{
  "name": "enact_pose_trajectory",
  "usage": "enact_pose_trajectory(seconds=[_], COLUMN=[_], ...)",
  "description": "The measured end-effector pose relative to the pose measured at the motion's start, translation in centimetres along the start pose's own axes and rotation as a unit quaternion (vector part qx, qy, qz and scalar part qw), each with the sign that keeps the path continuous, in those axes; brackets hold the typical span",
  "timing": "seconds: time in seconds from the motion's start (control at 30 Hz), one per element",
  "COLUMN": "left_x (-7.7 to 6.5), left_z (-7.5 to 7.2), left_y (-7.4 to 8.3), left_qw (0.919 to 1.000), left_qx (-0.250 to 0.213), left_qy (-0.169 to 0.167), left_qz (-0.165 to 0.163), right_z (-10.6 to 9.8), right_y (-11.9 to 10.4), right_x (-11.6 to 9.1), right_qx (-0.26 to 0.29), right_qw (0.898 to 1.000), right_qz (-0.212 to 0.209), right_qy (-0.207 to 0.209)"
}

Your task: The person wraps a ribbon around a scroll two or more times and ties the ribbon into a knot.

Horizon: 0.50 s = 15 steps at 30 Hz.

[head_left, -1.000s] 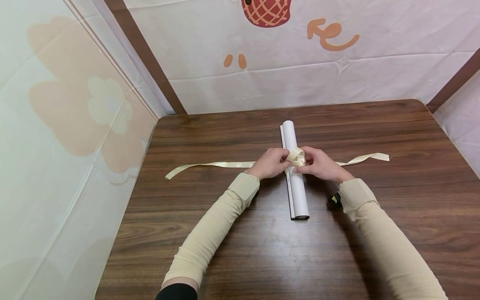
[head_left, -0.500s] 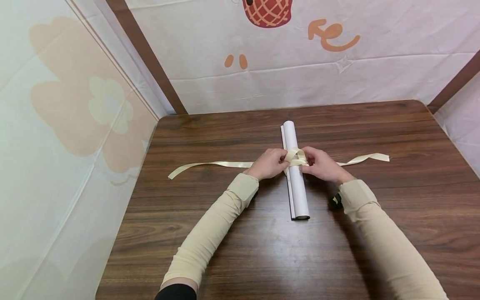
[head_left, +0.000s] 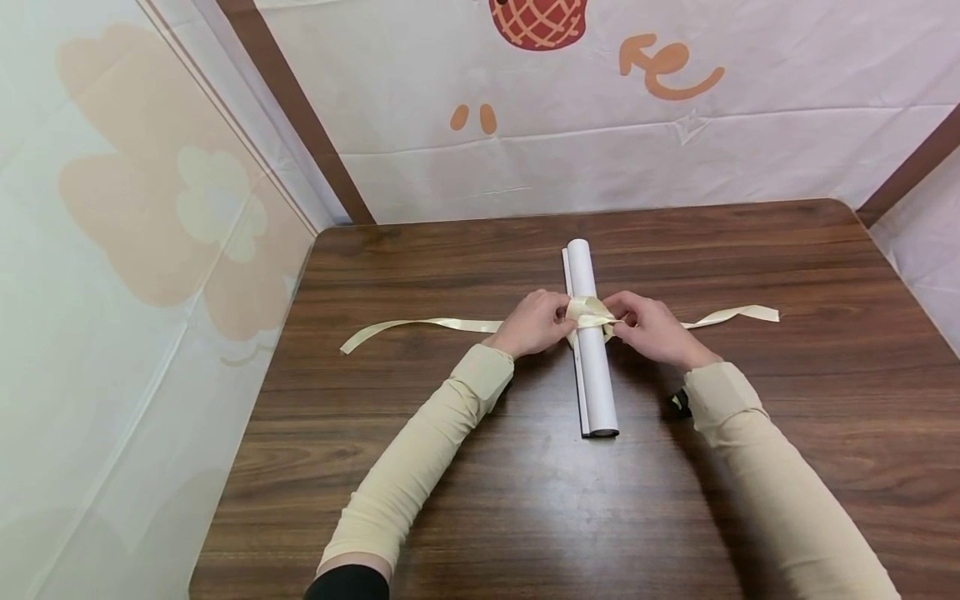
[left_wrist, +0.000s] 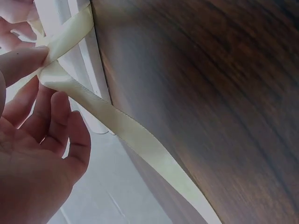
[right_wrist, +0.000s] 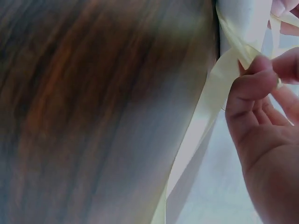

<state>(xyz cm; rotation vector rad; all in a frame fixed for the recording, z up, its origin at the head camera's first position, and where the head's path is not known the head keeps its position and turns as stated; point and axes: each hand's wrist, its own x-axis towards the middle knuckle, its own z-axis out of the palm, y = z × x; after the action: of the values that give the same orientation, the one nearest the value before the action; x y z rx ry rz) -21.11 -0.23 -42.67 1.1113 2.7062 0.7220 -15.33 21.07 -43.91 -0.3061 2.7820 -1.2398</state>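
Note:
A white rolled sheet [head_left: 597, 383] lies lengthwise on the table, with a strip along its left side. Around its middle passes a cream satin ribbon [head_left: 588, 310], crossed and looped on top. My left hand [head_left: 534, 323] pinches the ribbon at the roll's left side; in the left wrist view the thumb presses on the ribbon [left_wrist: 70, 37] near the crossing. On the other side my right hand [head_left: 651, 327] pinches the ribbon between thumb and forefinger, as the right wrist view shows with the ribbon [right_wrist: 224, 70] beside the fingertips. The exact knot is partly hidden by fingers.
The brown wooden table [head_left: 465, 500] reaches back to a printed cloth wall [head_left: 420, 183]. One ribbon tail stretches left and another right across the tabletop. A small dark object [head_left: 679, 403] shows by the right wrist.
The upright ribbon loop has flattened onto the roll. My right hand has shifted slightly right, drawing ribbon in its fingertips, while the left hand stays nearly in place.

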Motion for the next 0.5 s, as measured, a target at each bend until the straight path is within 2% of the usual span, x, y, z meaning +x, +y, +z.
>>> enact_pose_trajectory(seconds=[0.27, 0.5], left_x=[-0.2, -0.5], left_z=[-0.2, -0.4], left_y=[-0.2, -0.4], left_qw=[0.9999, 0.9998], left_qx=[0.013, 0.013], left_qy=[0.003, -0.002], left_qz=[-0.003, -0.016], right_z=[-0.9, -1.5], right_y=[-0.2, 0.6], right_x=[-0.7, -1.2], right_qx=[-0.102, -0.119], right_qw=[0.995, 0.993], right_qz=[-0.009, 0.003], right_qy=[0.000, 0.020])
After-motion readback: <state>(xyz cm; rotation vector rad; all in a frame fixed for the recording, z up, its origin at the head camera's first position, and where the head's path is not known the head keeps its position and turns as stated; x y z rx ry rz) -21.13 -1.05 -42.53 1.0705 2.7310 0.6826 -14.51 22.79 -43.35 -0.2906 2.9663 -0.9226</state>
